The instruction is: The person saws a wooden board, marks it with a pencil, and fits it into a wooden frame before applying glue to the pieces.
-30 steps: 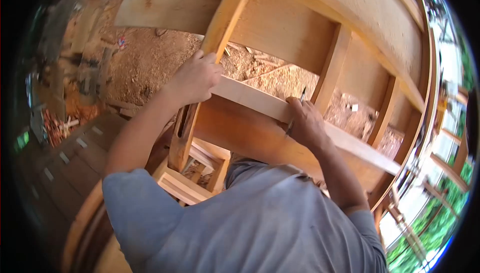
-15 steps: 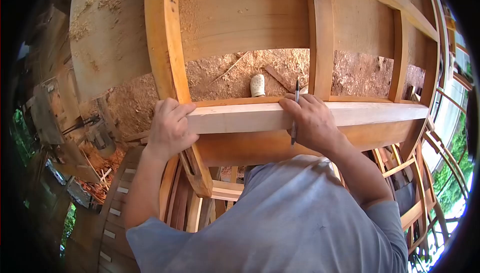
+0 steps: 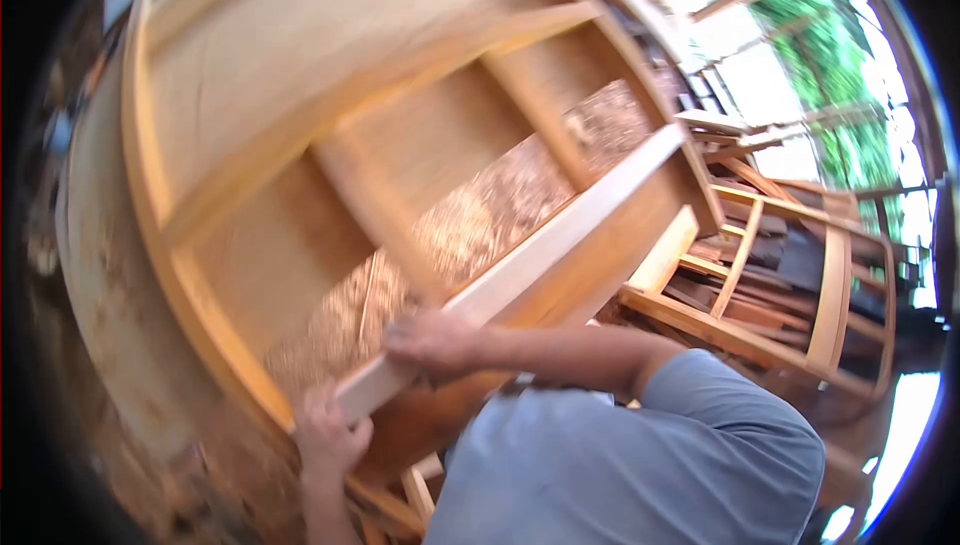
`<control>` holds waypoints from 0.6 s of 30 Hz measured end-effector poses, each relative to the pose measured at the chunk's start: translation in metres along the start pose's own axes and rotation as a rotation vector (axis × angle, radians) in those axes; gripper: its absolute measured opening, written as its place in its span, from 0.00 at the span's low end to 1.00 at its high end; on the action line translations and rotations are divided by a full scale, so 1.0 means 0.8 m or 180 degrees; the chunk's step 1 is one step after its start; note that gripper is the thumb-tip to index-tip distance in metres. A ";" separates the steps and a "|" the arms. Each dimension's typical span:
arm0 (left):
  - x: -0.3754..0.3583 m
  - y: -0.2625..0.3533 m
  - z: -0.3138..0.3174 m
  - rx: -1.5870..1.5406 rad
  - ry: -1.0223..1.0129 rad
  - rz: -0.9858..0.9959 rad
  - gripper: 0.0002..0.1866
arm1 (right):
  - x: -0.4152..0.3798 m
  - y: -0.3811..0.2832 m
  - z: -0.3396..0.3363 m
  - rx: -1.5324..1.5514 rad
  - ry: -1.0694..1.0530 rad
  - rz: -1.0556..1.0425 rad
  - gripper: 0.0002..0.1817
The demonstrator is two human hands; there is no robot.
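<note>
A long pale wooden strip (image 3: 570, 233) lies along the front rail (image 3: 560, 290) of a wooden frame, running from lower left to upper right. At its lower left end my left hand (image 3: 330, 433) is closed around the strip, near the frame's corner. My right hand (image 3: 435, 345) grips the same strip a little farther up, with the fingers over its top. Motion blurs both hands, and no pen can be made out in the right one now.
Crossbars (image 3: 375, 190) divide the large frame, with panels (image 3: 300, 75) behind them. Wood shavings (image 3: 490, 210) cover the ground in the gap. To the right stand a smaller wooden frame (image 3: 740, 260) and stacked timber (image 3: 770, 320). Greenery (image 3: 820, 65) shows beyond.
My view has swung to the right and tilted, so the frame now slants. Both hands stay on the strip, with the right hand now closer to the left. The pen no longer shows.
</note>
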State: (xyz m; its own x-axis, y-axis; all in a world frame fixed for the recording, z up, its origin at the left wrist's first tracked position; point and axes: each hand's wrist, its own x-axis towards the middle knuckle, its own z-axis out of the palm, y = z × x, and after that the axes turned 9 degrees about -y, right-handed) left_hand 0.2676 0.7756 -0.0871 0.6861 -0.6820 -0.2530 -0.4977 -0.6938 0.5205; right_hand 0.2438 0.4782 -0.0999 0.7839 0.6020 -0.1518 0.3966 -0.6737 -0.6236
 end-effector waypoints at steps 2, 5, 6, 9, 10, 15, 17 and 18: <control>0.015 0.015 0.021 0.0440 0.0310 0.0300 0.28 | 0.003 -0.005 -0.018 0.0216 -0.0348 0.0048 0.26; 0.028 0.033 0.038 0.0459 0.0561 0.0149 0.22 | -0.016 0.002 -0.023 0.1051 0.1163 -0.0681 0.20; 0.029 0.034 0.042 0.0489 0.0576 -0.0012 0.20 | -0.031 0.008 -0.032 0.0983 0.1242 -0.0726 0.20; 0.031 0.032 0.043 0.0424 0.0832 0.0247 0.20 | -0.103 0.019 -0.047 0.1920 0.2424 0.0509 0.11; 0.037 0.034 0.043 0.0465 0.0874 0.0254 0.20 | -0.127 0.030 -0.051 0.2163 0.2931 0.0865 0.10; 0.040 0.069 0.019 0.0302 0.0848 0.0339 0.23 | -0.237 0.129 -0.061 0.2264 0.5467 0.2109 0.21; 0.020 0.103 -0.029 0.0518 0.0932 0.0404 0.23 | -0.270 0.132 -0.087 0.2359 0.5396 0.2637 0.23; 0.002 0.122 -0.052 0.0683 0.0935 0.0443 0.23 | -0.281 0.136 -0.097 0.3731 0.5252 0.2332 0.23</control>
State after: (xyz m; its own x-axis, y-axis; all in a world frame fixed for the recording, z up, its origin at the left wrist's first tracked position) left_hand 0.2423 0.7166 -0.0027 0.7114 -0.6995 0.0686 -0.6752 -0.6530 0.3431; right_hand 0.1476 0.2364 -0.0745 0.4675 -0.8329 -0.2962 0.0167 0.3433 -0.9391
